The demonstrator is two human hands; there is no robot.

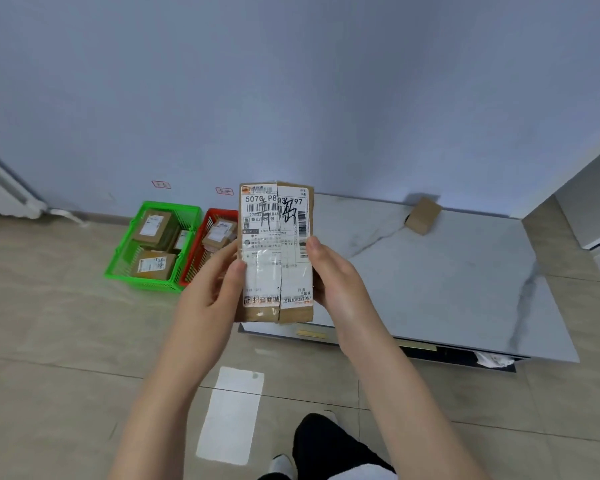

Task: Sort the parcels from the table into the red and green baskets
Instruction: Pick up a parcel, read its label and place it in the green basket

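Hands: left hand [219, 282] and right hand [333, 271] gripped the parcel [276, 252] by its side edges, upright over the counter [430, 271], near-left corner. I'd have read the label [267, 209] before picking green basket [142, 284] or red basket [192, 263], further left. Brown cardboard, white label split down the middle, scrawled over.

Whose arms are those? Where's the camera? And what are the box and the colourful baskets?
Those are a person's arms, no machine. The camera sits on their head, looking down. The left hand and right hand grip a cardboard parcel with a printed label, one on each side. On the right stands a white table with one small brown box at its far edge. On the floor by the wall sit a green basket and a red basket, side by side, both already holding parcels.
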